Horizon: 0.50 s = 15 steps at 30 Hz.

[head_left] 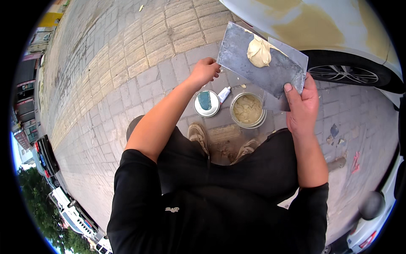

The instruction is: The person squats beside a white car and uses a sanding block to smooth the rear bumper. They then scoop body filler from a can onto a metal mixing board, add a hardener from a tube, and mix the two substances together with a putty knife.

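Note:
My right hand (305, 101) grips a flat grey mixing board (241, 48) by its near right corner, thumb on top. A cream dollop of putty (259, 51) lies on the board toward its far edge. Part of another thin grey sheet (277, 101) shows under the board by my right hand. My left hand (204, 73) is beside the board's left corner, fingers curled closed; whether it touches the board or pinches something small I cannot tell. Below the board stands an open tin of beige putty (248, 109). Left of it are a round lid (206, 109) with a blue-green patch and a white tube (224, 94).
A car's body panel (304, 21) with yellowish patches and its wheel (344, 74) are close at the far right. Grey and tan paving (160, 42) surrounds my shoes (198, 137). Small debris (334, 130) lies to the right. Parked vehicles (72, 211) stand at far left.

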Each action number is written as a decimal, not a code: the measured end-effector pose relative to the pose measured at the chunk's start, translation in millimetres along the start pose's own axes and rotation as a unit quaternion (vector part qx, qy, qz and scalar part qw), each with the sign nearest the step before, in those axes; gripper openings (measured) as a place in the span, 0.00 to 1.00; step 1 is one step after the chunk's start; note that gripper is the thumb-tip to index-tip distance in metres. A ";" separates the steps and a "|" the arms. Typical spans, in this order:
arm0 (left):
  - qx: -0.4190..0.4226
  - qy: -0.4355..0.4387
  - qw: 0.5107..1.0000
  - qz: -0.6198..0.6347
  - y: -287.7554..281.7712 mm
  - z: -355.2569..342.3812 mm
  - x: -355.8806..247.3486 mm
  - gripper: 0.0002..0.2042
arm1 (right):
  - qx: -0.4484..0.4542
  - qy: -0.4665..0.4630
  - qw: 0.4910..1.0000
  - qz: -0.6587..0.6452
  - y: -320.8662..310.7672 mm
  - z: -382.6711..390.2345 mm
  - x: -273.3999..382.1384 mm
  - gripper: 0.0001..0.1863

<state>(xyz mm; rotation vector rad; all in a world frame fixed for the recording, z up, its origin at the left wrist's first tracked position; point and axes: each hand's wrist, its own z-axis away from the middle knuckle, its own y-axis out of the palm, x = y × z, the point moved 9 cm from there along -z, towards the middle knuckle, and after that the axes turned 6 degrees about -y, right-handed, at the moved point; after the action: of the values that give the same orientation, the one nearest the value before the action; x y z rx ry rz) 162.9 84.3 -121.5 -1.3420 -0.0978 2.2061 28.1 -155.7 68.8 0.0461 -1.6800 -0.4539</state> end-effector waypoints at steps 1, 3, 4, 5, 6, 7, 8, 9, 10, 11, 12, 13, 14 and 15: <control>-0.017 0.039 0.995 -0.094 0.6 -23.2 52.6 0.20 | 0.023 0.010 1.000 -0.011 9.8 -2.2 -4.1 0.15; -0.032 0.031 0.969 -0.243 11.6 -39.5 90.6 0.27 | 0.034 -0.004 0.999 -0.004 9.2 -7.1 -0.4 0.15; -0.043 -0.028 0.954 -0.294 18.7 -36.5 109.7 0.31 | 0.038 -0.007 0.999 0.001 6.7 -8.6 -3.7 0.15; -0.053 -0.082 0.934 -0.343 25.2 -30.9 120.7 0.36 | 0.038 -0.002 0.999 -0.001 4.4 -10.0 -6.1 0.15; -0.055 -0.169 0.933 -0.313 31.2 -19.1 138.8 0.47 | 0.037 0.002 0.999 -0.003 2.6 -10.2 -7.6 0.15; -0.056 -0.238 0.920 -0.307 37.6 -9.1 157.8 0.57 | 0.040 0.008 0.999 -0.005 3.5 -10.4 -7.9 0.15; -0.065 -0.261 0.909 -0.319 45.3 1.7 168.7 0.61 | 0.043 0.008 0.999 -0.005 3.8 -11.0 -8.9 0.16; -0.074 -0.283 0.897 -0.332 50.9 11.4 178.5 0.65 | 0.045 0.008 0.999 -0.005 4.0 -11.4 -10.0 0.16; -0.076 -0.308 0.894 -0.315 54.9 17.0 201.4 0.69 | 0.051 0.009 0.999 -0.006 7.4 -10.4 -10.0 0.16; -0.073 -0.313 0.893 -0.316 58.3 20.5 209.1 0.69 | 0.057 0.013 0.998 -0.004 8.1 -10.5 -10.9 0.17; -0.071 -0.318 0.891 -0.317 61.8 24.8 217.0 0.69 | 0.063 0.017 0.998 -0.001 8.9 -10.6 -11.9 0.17; -0.069 -0.322 0.890 -0.317 68.1 27.3 218.5 0.70 | 0.070 0.020 0.997 0.003 7.0 -11.5 -11.6 0.17; -0.068 -0.326 0.888 -0.317 69.7 29.1 220.8 0.70 | 0.060 0.028 0.998 -0.001 4.2 -11.4 -13.8 0.17; -0.074 -0.317 0.891 -0.315 69.8 31.3 221.3 0.70 | 0.050 0.037 0.998 -0.006 2.8 -10.7 -17.1 0.17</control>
<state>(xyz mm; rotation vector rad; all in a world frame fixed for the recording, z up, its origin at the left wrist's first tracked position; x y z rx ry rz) 30.1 140.0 -306.2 -0.4775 -0.8342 1.9755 41.9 -151.0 54.6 0.1453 -1.6299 -0.3730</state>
